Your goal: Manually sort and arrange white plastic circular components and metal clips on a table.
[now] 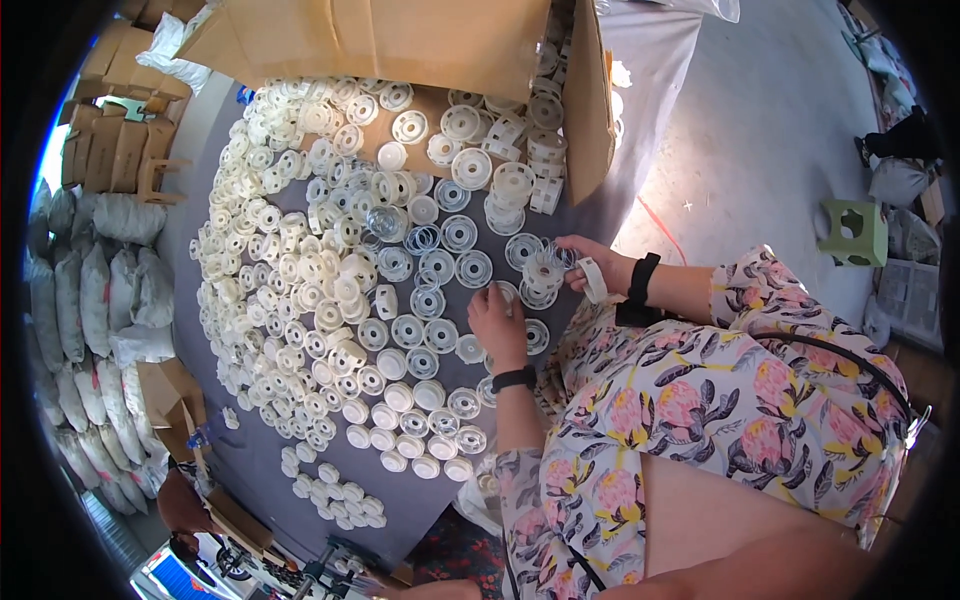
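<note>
My left hand [498,328], with a black band on its wrist, rests on the grey table [400,505] and pinches a small white plastic disc [506,291] at its fingertips. Just to the right, my right hand [592,263] grips a short stack of white and clear plastic spools [543,272]. One of its fingers is wrapped in white tape and its wrist carries a black strap. Many more white and clear round parts [300,290] cover the table to the left of both hands, some in neat rows [415,425].
An open cardboard box [400,40] lies on its side at the table's far end, with parts spilling out. Filled sacks [70,290] and flat cartons [110,140] stand at the left. A green stool [855,232] sits on the concrete floor at the right.
</note>
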Tool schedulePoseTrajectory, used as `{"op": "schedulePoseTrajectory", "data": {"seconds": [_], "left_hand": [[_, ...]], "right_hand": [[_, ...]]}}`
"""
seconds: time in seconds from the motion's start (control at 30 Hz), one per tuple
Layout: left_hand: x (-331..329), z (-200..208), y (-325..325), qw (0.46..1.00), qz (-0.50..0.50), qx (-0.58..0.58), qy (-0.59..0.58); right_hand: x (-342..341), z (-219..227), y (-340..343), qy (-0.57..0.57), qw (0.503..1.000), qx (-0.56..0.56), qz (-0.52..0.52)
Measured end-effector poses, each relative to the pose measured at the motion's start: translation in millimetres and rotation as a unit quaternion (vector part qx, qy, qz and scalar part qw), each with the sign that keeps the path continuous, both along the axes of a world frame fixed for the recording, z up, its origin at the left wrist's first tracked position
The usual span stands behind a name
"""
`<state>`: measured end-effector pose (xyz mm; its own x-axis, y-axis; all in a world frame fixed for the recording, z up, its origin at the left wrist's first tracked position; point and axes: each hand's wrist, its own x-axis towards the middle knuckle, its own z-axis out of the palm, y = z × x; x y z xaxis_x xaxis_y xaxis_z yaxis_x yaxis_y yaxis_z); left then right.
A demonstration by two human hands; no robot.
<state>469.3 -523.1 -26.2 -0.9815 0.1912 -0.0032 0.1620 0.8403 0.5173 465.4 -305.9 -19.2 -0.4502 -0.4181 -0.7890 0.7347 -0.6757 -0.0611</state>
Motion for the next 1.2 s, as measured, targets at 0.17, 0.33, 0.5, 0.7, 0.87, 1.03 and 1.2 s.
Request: {"op": "schedulePoseTrajectory", "data": {"seconds": [0.17, 0.33, 0.5, 0.7, 0.87, 1.03, 1.2], "left_hand": [[0, 6, -2, 1.0, 0.021, 0.005, 0.016], [-37, 12, -33, 0.99, 0.092, 0.086, 0.066], [-101, 16, -89, 0.971, 0.192, 0.064, 0.127], [-156, -18, -160, 0.962, 0.235, -0.067, 0.119], [-146, -4, -156, 0.976, 0.212, -0.046, 0.005], [-74, 25, -104, 0.878, 0.343, 0.322, -0.093], [13, 43, -35, 0.736, 0.355, 0.521, -0.247]], "right_hand": [[-7, 15, -1, 0.02, 0.999, 0.02, 0.015], [-41, 25, -24, 0.055, 0.995, 0.087, 0.007], [-73, 42, -47, 0.011, 0.993, 0.116, -0.015], [-76, 22, -43, 0.01, 0.996, 0.086, 0.008], [-63, 15, -34, 0.017, 0.996, 0.088, 0.029], [-49, 17, -35, 0.078, 0.992, -0.076, 0.06], [-32, 33, -81, 0.192, 0.949, 0.028, 0.247]]}}
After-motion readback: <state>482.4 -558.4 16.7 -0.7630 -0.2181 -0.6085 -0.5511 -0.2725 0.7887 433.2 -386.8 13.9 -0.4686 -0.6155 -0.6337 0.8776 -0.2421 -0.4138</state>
